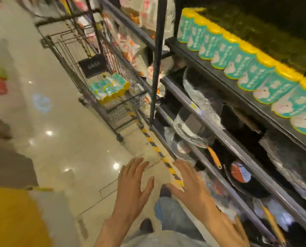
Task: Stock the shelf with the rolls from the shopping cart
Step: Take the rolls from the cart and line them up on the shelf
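Blur: lower shelf goods beside the cart (pixel 88 72) hard to make out.
Rolls (pixel 109 89): teal-and-yellow packs, in cart.
Shelf (pixel 220 75): matching row.
Left hand (pixel 132 186): spread, empty.
Right hand (pixel 191 186): spread, empty.

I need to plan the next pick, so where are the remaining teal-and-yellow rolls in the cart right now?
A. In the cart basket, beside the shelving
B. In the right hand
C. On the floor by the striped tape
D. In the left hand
A: the rolls lie in the wire cart, while the left hand and right hand are both open and hold nothing.
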